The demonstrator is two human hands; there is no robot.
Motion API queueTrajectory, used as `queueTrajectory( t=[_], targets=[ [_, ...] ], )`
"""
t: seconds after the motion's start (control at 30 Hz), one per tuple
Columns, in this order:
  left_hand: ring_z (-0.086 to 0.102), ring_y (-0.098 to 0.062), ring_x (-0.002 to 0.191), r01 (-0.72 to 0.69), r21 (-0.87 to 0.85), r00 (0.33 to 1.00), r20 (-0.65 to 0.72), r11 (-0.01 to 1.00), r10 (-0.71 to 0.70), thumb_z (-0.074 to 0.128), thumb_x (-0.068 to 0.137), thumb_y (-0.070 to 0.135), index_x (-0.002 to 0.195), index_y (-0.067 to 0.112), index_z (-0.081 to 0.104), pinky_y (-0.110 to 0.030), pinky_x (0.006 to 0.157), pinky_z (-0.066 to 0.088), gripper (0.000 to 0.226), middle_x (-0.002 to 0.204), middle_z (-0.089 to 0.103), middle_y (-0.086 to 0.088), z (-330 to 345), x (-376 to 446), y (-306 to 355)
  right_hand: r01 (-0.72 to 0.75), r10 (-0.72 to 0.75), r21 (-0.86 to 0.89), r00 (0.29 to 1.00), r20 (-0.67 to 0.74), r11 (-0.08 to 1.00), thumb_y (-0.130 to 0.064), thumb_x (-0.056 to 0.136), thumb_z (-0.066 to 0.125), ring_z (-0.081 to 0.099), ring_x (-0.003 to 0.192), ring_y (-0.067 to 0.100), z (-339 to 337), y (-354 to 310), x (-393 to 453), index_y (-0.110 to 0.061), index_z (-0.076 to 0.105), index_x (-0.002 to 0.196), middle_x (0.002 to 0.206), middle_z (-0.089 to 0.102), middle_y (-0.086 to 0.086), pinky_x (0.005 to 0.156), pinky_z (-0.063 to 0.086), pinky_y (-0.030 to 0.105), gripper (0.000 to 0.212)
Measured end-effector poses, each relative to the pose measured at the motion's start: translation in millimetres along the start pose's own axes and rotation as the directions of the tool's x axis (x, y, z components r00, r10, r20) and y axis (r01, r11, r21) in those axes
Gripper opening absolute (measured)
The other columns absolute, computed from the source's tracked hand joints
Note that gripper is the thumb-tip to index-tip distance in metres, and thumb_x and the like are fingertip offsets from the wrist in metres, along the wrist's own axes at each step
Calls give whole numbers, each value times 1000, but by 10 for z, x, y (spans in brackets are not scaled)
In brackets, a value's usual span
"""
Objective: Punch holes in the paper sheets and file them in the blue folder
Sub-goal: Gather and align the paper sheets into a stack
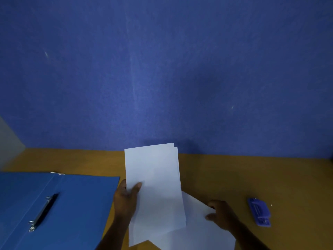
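Closest to the person, one loose white sheet lies flat on the bench, and the right hand rests on its right edge, fingers curled down onto the paper; whether it pinches the sheet or only presses it, I cannot tell. Just left of that, the left hand has its grip closed on a small stack of paper sheets, thumb across the front and fingers behind, holding them upright above the bench. The stack is plain white and blank, and offset edges at its top right corner show at least three sheets. To the left one blue folder lies open and flat, with one metal ring clip along its spine. Well off to the right sits one blue hole punch. Behind everything stands a blue fabric wall.
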State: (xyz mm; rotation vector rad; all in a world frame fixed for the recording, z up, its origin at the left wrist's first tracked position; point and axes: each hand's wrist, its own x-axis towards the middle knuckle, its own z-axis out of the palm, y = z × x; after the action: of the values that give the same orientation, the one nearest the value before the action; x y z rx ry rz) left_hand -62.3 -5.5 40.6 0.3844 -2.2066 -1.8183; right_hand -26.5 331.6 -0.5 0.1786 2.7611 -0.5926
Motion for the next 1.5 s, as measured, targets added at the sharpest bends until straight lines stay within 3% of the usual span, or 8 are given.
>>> queueTrajectory(
  t=[0.13, 0.3, 0.47, 0.63, 1.07, 1.23, 1.37, 1.5],
  targets=[
    [66, -8, 87, -9, 5, 1000, -3, 1000, 9, 75, 84, 16, 110, 10, 70, -23, 78, 51, 28, 101, 72, -1, -10, -7, 46, -69, 88, 79, 960, -265, 994, -35, 79, 75, 68, 97, 24, -145, 171, 10, -14, 74, 99, 101, 75, 6, 78, 44, 28, 30],
    [64, -9, 82, 3, -5, 1000, -26, 1000, -3, 73, 84, 10, 109, 3, 68, -6, 65, 49, 27, 97, 70, -5, -15, -16, 67, -63, 306, 454, 820, -484, 889, -45, 69, 68, 67, 86, 34, -593, 232, -65, -4, 74, 92, 91, 74, 17, 76, 49, 36, 48],
    [64, -20, 86, 13, 6, 998, -57, 1000, -13, 74, 84, 17, 108, 7, 69, -30, 75, 48, 26, 97, 71, -4, 2, -37, 63, 181, 365, 838, 838, -405, 515, -20, 82, 76, 69, 93, 37, -823, 221, -164, -4, 74, 93, 94, 76, 12, 83, 53, 52, 19],
    [71, -20, 86, 56, -48, 998, -1, 997, -56, 79, 79, 27, 101, 15, 71, -41, 73, 58, 26, 94, 75, 0, 79, -53, 9, 175, 209, 958, 952, -223, 225, -5, 87, 65, 71, 98, 32, -808, -132, -220, 2, 72, 103, 104, 75, 16, 78, 60, 38, 19],
    [73, -30, 92, 239, -306, 953, 256, 922, -162, 75, 84, 12, 104, 15, 72, -53, 83, 59, 21, 99, 77, -6, 326, -253, 188, -43, 90, 928, 996, 10, 371, -24, 86, 72, 71, 92, 39, -392, -603, -300, -5, 76, 95, 98, 75, 19, 88, 54, 60, 22],
    [69, -16, 107, 205, -377, 965, 231, 903, -123, 53, 97, 30, 118, 15, 68, -41, 95, 52, 30, 115, 73, 0, 324, -372, 319, 13, 129, 912, 989, -72, 410, -15, 86, 72, 73, 88, 34, -347, -617, -379, -7, 75, 96, 94, 77, 13, 88, 56, 56, 13],
    [68, -10, 107, 27, -205, 978, 210, 978, 17, 69, 89, 17, 121, 15, 64, -39, 96, 54, 33, 116, 72, 3, 320, -414, 260, 99, 102, 859, 980, -172, 503, -14, 83, 74, 72, 98, 23, -286, -610, -425, -16, 70, 110, 104, 76, 1, 91, 55, 49, 27],
    [65, 7, 101, -64, -134, 968, 231, 989, 94, 66, 91, 12, 115, 26, 60, -7, 83, 50, 29, 109, 71, 18, 328, -483, 289, 170, 87, 839, 965, -248, 516, -2, 80, 75, 69, 103, 21, -258, -606, -491, -16, 63, 116, 109, 74, 3, 89, 58, 40, 40]
  ],
)
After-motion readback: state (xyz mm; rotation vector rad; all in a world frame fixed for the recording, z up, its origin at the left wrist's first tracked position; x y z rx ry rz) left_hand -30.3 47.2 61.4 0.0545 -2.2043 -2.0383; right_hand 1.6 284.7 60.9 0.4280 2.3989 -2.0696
